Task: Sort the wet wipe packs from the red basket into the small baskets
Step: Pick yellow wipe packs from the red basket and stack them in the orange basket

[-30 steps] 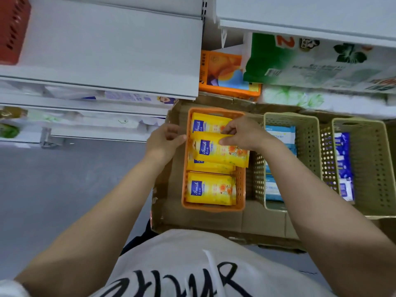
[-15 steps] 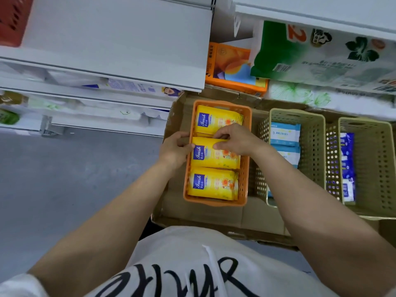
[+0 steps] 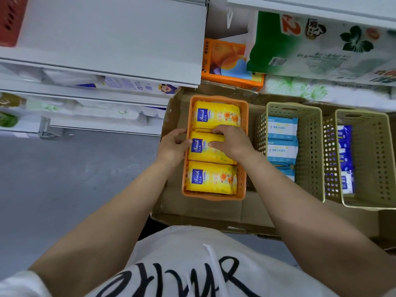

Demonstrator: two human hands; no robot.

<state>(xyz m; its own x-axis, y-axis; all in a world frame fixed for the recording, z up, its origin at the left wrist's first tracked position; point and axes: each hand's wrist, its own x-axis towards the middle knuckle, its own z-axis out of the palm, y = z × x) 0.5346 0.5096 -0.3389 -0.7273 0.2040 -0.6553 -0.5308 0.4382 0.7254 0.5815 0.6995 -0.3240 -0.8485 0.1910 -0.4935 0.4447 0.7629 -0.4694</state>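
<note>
The fingers [image 3: 216,132] of the right hand [image 3: 232,144] are curled over the far edge of the middle yellow pack [image 3: 209,154], thumb pressing flat on its face, so this hand grasps the pack from above. The left hand [image 3: 172,147] meets the same pack at its left end: its thumb reaches over the rim of the orange basket [image 3: 186,168] onto the blue label, while the other fingers curl against the outside of the basket wall; whether they pinch pack, rim or both cannot be told.

The pack lies under both hands, flat, its long axis running left to right across the basket. It sits between a far yellow pack [image 3: 216,115] and a near yellow pack [image 3: 211,177], touching both, the three filling the basket in a row.

The right hand covers more of the pack and looks the better placed to press it level. The pack appears nearly seated, so the placing step seems almost done.

Further right stand two beige baskets [image 3: 314,146] holding blue packs [image 3: 281,128], all inside a cardboard tray [image 3: 214,211] on the floor. A red basket [image 3: 9,20] shows at the upper left corner.
</note>
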